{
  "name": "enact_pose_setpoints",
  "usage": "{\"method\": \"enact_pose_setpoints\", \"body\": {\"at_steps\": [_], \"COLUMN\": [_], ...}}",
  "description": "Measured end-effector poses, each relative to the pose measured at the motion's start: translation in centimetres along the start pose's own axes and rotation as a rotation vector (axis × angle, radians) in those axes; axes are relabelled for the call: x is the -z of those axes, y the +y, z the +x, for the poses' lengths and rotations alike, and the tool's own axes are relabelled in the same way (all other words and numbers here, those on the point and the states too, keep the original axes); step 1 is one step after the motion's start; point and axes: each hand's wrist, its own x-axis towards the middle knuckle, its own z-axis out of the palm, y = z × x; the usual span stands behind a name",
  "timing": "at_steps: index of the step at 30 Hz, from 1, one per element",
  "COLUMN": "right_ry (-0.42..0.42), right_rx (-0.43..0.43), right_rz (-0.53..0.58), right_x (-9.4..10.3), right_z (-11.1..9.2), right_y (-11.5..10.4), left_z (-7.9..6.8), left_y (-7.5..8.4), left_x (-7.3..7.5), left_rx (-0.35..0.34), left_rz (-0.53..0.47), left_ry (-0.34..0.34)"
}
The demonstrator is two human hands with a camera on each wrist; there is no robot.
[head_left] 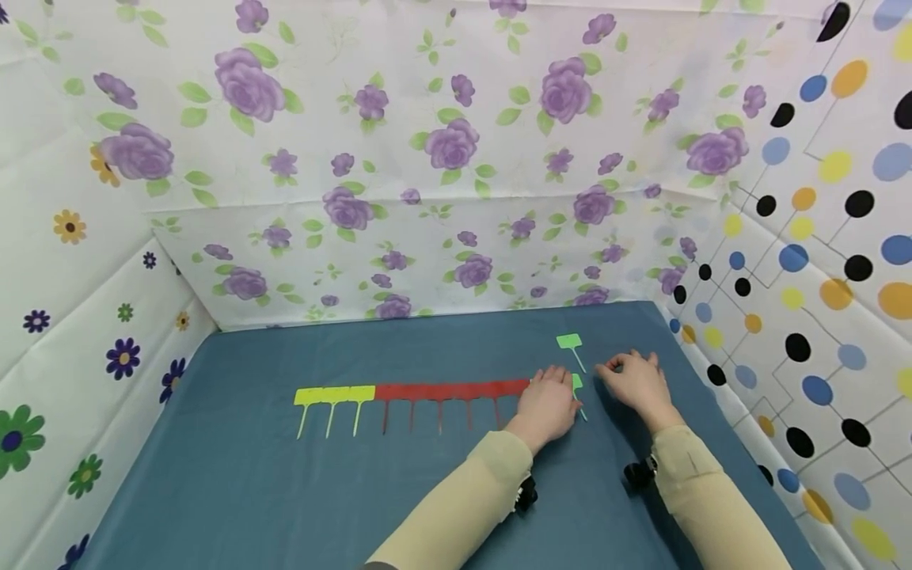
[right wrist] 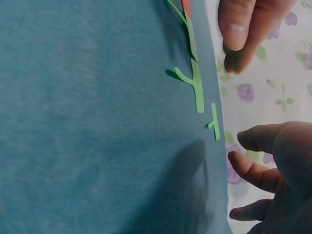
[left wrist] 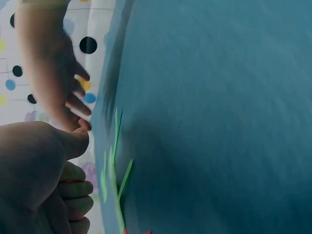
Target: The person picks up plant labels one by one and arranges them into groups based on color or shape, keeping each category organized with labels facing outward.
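Note:
A row of T-shaped plant labels lies on the blue cloth, heads side by side: several yellow labels (head_left: 335, 395) at the left, then several red labels (head_left: 442, 391). Green labels (right wrist: 197, 87) continue it at the right end. My left hand (head_left: 547, 405) is over this end in the head view, hiding part of it, with relaxed fingers and nothing held. One loose green label (head_left: 569, 341) lies behind the row. Right of it, my right hand (head_left: 637, 385) hovers above the cloth; the right wrist view shows its thumb and fingers apart with nothing between them.
Blue cloth (head_left: 235, 475) covers the table. A floral sheet (head_left: 399, 158) rises along the back, a flowered sheet (head_left: 85, 332) on the left and a dotted sheet (head_left: 819, 317) on the right, close to my right arm. Dark wrist cameras (head_left: 640, 475) hang below both sleeves.

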Motion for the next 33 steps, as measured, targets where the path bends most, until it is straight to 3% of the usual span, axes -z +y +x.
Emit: {"method": "enact_pose_setpoints", "body": {"at_steps": [16,33], "right_ry": [-0.013,-0.073], "right_rx": [-0.007,-0.01], "right_rz": [-0.026,-0.07], "right_x": [0.5,2.1], "right_z": [0.8,2.6], "right_y": [0.3,-0.6], "left_z": [0.5,0.9], "left_y": [1.3,1.7], "left_x": [-1.1,-0.7], "left_rx": [0.046,0.016], "left_rz": [-0.056,-0.001], "left_ry": [-0.095,-0.103]}}
